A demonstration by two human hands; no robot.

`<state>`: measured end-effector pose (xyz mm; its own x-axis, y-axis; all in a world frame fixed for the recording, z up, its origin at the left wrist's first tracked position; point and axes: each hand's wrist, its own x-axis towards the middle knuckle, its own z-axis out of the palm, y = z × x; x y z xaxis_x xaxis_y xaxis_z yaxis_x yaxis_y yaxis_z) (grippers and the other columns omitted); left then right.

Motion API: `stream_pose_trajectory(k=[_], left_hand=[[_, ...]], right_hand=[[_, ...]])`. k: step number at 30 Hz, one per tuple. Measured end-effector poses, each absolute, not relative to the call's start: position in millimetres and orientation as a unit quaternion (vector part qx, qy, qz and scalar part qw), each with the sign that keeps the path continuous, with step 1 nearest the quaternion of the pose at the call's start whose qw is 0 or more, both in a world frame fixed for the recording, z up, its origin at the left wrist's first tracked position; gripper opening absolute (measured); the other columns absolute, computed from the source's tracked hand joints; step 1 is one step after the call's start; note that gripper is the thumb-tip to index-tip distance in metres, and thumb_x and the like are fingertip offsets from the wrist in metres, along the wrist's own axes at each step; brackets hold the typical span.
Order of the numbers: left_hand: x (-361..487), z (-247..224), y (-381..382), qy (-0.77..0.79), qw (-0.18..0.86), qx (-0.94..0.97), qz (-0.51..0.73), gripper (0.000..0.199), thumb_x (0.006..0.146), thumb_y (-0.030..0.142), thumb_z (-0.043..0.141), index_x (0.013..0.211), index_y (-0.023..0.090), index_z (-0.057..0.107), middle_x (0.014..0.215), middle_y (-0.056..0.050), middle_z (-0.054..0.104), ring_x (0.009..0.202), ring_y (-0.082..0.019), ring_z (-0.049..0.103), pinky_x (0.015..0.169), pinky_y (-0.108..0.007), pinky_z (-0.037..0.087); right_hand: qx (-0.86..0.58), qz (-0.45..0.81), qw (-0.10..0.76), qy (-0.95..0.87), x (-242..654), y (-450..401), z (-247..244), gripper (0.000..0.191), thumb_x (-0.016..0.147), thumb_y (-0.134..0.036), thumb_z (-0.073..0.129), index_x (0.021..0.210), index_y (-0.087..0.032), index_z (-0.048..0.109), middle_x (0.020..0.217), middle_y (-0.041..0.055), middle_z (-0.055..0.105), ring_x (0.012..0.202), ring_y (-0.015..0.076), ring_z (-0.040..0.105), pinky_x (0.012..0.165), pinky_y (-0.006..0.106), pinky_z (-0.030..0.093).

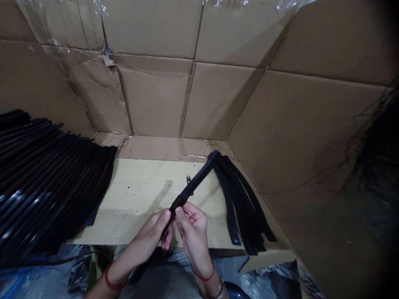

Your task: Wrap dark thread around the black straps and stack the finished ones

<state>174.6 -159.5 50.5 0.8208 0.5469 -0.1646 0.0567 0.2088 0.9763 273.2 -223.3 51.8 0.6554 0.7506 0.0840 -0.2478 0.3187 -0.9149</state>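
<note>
In the head view, a pale wooden board (146, 199) lies as the work surface, and brown cardboard sheets (156, 99) line the space behind it and on the right side, with folded seams and some tape. At the upper left of the frame, clear plastic film (59, 20) hangs over the top edge of the cardboard. On the left part of the board there is a big pile of long black strips (52, 174), laid side by side and overlapping, and this pile runs out of the frame at the left. A smaller bunch of black strips (243, 203) lies fanned on the right part of the board, near the cardboard corner.

At the bottom centre, the left hand (146, 236) and the right hand (195, 236) are close together and both are closed on 1 black strip (195, 182), which points up and to the right over the board. Each wrist has a red string (205, 276), and the right wrist also has a watch (222, 289), cut off by the lower edge. A small dark object (188, 180) sits just behind the strip, but it is too small and partly hidden, so I cannot tell what it is. Below the board, crumpled plastic (18, 282) is blurred, and dark fibres (370, 141) at the right are hard to make out
</note>
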Motion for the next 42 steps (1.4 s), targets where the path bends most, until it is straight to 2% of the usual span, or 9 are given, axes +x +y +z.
stream_pose_trajectory(k=[7,15,21,25,29,33,36,39,42], left_hand=[[178.2,51.0,-165.4,0.26,0.776,0.536,0.207,0.053,0.088,0.062,0.038,0.068,0.016,0.051,0.049,0.004,0.045,0.039,-0.005,0.038,0.043,-0.018,0.031],[176.2,46.7,-144.0,0.172,0.865,0.47,0.036,0.052,0.086,0.066,0.036,0.071,0.018,0.049,0.038,0.008,0.036,0.026,-0.005,0.027,0.03,-0.018,0.018],[181.0,43.2,-152.8,0.26,0.661,0.668,0.222,0.045,0.086,0.062,0.045,0.094,0.018,0.052,0.069,-0.001,0.059,0.061,-0.012,0.054,0.057,-0.022,0.04],[174.8,39.6,-155.7,0.277,0.632,0.684,0.237,0.041,0.086,0.058,0.047,0.093,0.018,0.053,0.073,0.001,0.051,0.065,-0.011,0.045,0.058,-0.02,0.034],[169.2,37.4,-142.6,0.158,0.823,0.544,0.043,0.052,0.085,0.067,0.038,0.086,0.016,0.05,0.057,0.007,0.034,0.044,-0.005,0.022,0.043,-0.02,0.018],[171.7,43.5,-135.8,0.199,0.701,0.675,0.116,0.051,0.087,0.064,0.037,0.073,0.017,0.051,0.058,0.001,0.049,0.052,-0.009,0.044,0.054,-0.022,0.034],[171.2,45.3,-140.5,0.307,0.569,0.739,0.187,0.054,0.083,0.069,0.04,0.065,0.019,0.046,0.051,0.003,0.045,0.048,-0.009,0.04,0.05,-0.022,0.028],[167.3,42.4,-146.3,0.276,0.671,0.683,0.082,0.063,0.078,0.078,0.029,0.068,0.019,0.048,0.043,0.006,0.037,0.037,-0.008,0.032,0.044,-0.023,0.025],[165.2,41.4,-149.1,0.25,0.665,0.694,0.114,0.06,0.077,0.076,0.039,0.082,0.018,0.054,0.053,0.003,0.047,0.047,-0.011,0.042,0.051,-0.023,0.033]], right_hand=[[-0.49,0.329,0.753,-0.29,274.2,-225.4,50.4,0.034,0.081,-0.042,0.07,0.068,-0.013,0.059,0.048,-0.0057,0.043,0.039,0.0033,0.023,0.037,0.018,0.017],[-0.403,0.445,0.729,-0.329,290.7,-224.6,47.5,0.04,0.072,-0.043,0.078,0.097,-0.012,0.073,0.054,-0.0024,0.051,0.041,0.0019,0.02,0.038,0.017,0.011],[-0.472,0.342,0.763,-0.279,286.0,-218.0,48.7,0.034,0.073,-0.039,0.078,0.092,-0.012,0.073,0.058,-0.0018,0.051,0.041,0.0025,0.018,0.037,0.018,0.015],[-0.473,0.369,0.745,-0.29,287.6,-219.7,53.0,0.039,0.075,-0.042,0.076,0.098,-0.011,0.07,0.051,-0.0072,0.038,0.041,0.0017,0.013,0.037,0.017,0.011],[-0.472,0.405,0.692,-0.366,289.4,-224.3,57.9,0.037,0.079,-0.047,0.071,0.081,-0.01,0.068,0.047,-0.0062,0.039,0.038,0.0021,0.02,0.037,0.017,0.015],[-0.533,0.273,0.73,-0.329,284.0,-222.9,48.4,0.042,0.082,-0.048,0.067,0.064,-0.013,0.054,0.047,-0.006,0.037,0.039,0.0036,0.025,0.037,0.018,0.018],[-0.502,0.309,0.75,-0.301,284.6,-222.9,40.6,0.038,0.08,-0.049,0.07,0.075,-0.013,0.06,0.051,-0.0088,0.029,0.041,0.0026,0.017,0.038,0.017,0.012],[-0.433,0.436,0.724,-0.313,288.2,-225.3,41.5,0.042,0.076,-0.047,0.075,0.097,-0.012,0.066,0.05,-0.0103,0.027,0.041,0.0021,0.014,0.038,0.018,0.01],[-0.427,0.405,0.751,-0.298,289.0,-225.6,45.0,0.041,0.076,-0.046,0.075,0.097,-0.011,0.067,0.049,-0.0107,0.026,0.041,0.0022,0.013,0.038,0.018,0.009]])
